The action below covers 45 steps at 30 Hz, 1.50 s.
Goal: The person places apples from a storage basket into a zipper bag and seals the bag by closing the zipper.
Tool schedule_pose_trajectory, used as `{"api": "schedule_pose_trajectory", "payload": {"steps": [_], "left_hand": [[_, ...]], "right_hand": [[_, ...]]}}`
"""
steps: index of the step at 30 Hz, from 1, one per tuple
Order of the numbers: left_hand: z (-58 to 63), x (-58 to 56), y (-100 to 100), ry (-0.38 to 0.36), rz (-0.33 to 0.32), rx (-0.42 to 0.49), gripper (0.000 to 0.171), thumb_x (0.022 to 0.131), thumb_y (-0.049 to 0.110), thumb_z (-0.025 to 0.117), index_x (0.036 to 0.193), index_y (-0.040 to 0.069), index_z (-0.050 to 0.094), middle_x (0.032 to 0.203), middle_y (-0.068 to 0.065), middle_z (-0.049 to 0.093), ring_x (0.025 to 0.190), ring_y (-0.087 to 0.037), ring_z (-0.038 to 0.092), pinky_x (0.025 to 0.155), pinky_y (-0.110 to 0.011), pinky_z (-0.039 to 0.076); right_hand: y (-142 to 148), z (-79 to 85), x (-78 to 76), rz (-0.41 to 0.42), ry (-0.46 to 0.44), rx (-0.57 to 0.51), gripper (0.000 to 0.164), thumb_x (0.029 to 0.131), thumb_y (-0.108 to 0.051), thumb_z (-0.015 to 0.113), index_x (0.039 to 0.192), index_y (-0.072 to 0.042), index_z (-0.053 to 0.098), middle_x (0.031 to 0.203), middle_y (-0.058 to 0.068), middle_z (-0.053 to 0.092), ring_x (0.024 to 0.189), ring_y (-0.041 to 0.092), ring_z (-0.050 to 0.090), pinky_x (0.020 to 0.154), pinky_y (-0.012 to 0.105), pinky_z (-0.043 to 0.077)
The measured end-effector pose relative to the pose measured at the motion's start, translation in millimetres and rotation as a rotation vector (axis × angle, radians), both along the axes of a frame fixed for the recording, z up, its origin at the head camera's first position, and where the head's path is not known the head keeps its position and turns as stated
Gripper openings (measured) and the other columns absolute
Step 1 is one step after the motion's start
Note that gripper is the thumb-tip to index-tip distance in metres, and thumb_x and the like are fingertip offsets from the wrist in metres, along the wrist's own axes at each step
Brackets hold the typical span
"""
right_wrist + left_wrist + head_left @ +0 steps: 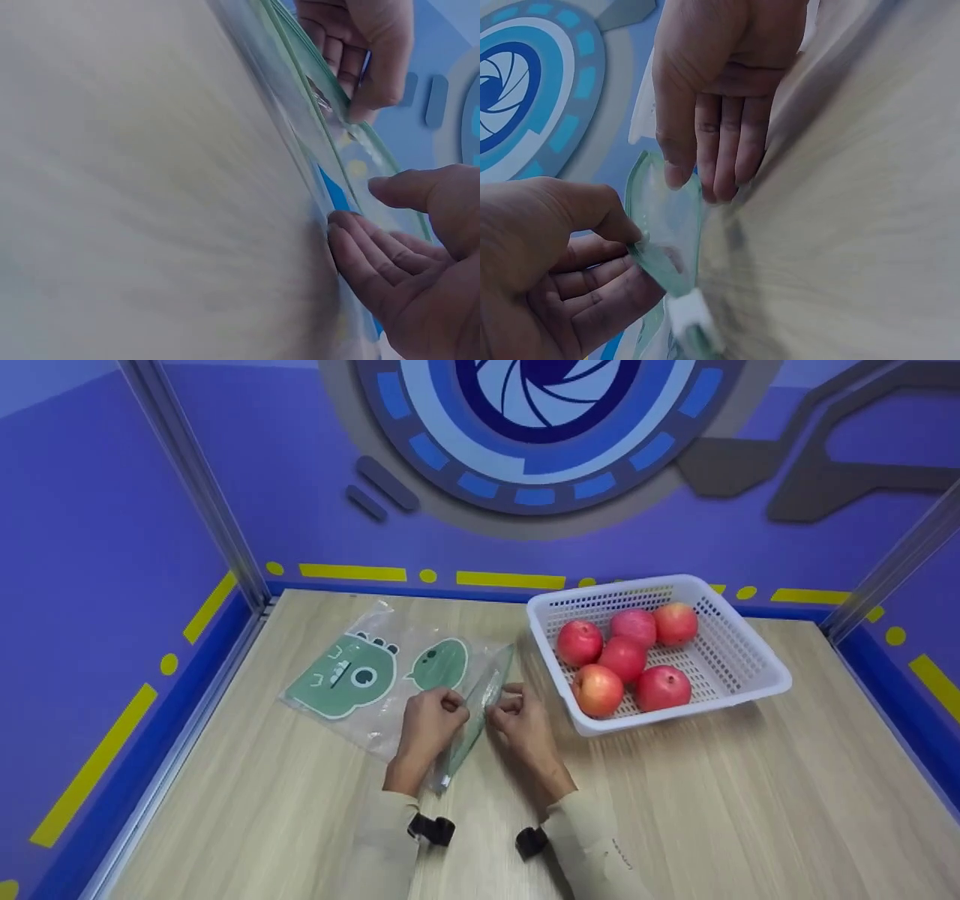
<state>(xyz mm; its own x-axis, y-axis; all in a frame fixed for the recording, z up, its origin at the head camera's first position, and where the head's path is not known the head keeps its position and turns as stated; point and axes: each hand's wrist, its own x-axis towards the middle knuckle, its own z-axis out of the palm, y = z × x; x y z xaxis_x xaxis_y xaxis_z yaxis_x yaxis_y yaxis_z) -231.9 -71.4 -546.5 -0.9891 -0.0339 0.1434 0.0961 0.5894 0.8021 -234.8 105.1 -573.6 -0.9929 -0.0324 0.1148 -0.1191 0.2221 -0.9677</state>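
Observation:
A clear plastic zip bag point(382, 727) with a green cartoon print lies on the table, its green-edged mouth side raised between both hands. My left hand point(431, 724) pinches one lip of the mouth between thumb and fingers; the left wrist view shows this lip point(660, 262) bent toward the thumb. Across from it, my right hand point(529, 731) is at the other lip. In the right wrist view its thumb and nearly straight fingers point(382, 262) stand apart, with the film edge between them. A pale slider point(694, 319) shows at one end of the mouth.
To the right stands a white perforated basket point(750, 675) holding several red apples point(664, 688), close to my right hand. A purple printed wall point(480, 547) rises behind the wooden table point(675, 810). Metal frame posts point(202, 487) mark the corners.

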Motion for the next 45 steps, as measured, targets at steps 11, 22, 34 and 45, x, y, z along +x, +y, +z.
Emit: {"api": "schedule_pose_trajectory", "payload": {"steps": [11, 22, 34, 45], "left_hand": [[10.9, 2.6, 7, 0.098, 0.008, 0.036, 0.018, 0.089, 0.001, 0.077, 0.106, 0.002, 0.083, 0.091, -0.007, 0.079, 0.079, -0.019, 0.071, 0.076, -0.038, 0.063], [28.6, 6.1, -7, 0.262, 0.109, 0.076, 0.017, 0.091, -0.003, 0.076, 0.106, 0.002, 0.083, 0.094, -0.010, 0.078, 0.077, -0.022, 0.073, 0.071, -0.038, 0.063], [46.8, 8.3, -25, 0.459, 0.194, 0.085, 0.021, 0.093, -0.006, 0.074, 0.113, -0.003, 0.080, 0.103, -0.016, 0.079, 0.083, -0.024, 0.075, 0.075, -0.039, 0.064], [59.2, 12.4, -36, 0.608, 0.229, 0.156, 0.016, 0.095, -0.002, 0.078, 0.111, -0.001, 0.082, 0.097, -0.011, 0.079, 0.076, -0.019, 0.070, 0.069, -0.011, 0.051]], "right_hand": [[-9, 12.6, 10.9, -0.041, 0.035, 0.022, 0.018, 0.102, -0.008, 0.069, 0.119, -0.004, 0.073, 0.094, 0.006, 0.074, 0.076, 0.016, 0.064, 0.062, 0.023, 0.053], [-3, 27.3, 15.2, -0.092, 0.249, 0.006, 0.023, 0.100, 0.001, 0.065, 0.121, 0.000, 0.073, 0.094, 0.006, 0.073, 0.081, 0.018, 0.066, 0.070, 0.022, 0.055], [3, 45.3, 14.5, -0.239, 0.359, -0.018, 0.015, 0.098, 0.003, 0.068, 0.112, 0.001, 0.075, 0.087, 0.006, 0.070, 0.075, 0.018, 0.067, 0.067, 0.021, 0.057], [14, 61.2, 14.8, -0.272, 0.409, 0.014, 0.006, 0.099, 0.000, 0.072, 0.104, 0.000, 0.075, 0.079, 0.003, 0.069, 0.067, 0.017, 0.065, 0.062, 0.020, 0.056]]}}
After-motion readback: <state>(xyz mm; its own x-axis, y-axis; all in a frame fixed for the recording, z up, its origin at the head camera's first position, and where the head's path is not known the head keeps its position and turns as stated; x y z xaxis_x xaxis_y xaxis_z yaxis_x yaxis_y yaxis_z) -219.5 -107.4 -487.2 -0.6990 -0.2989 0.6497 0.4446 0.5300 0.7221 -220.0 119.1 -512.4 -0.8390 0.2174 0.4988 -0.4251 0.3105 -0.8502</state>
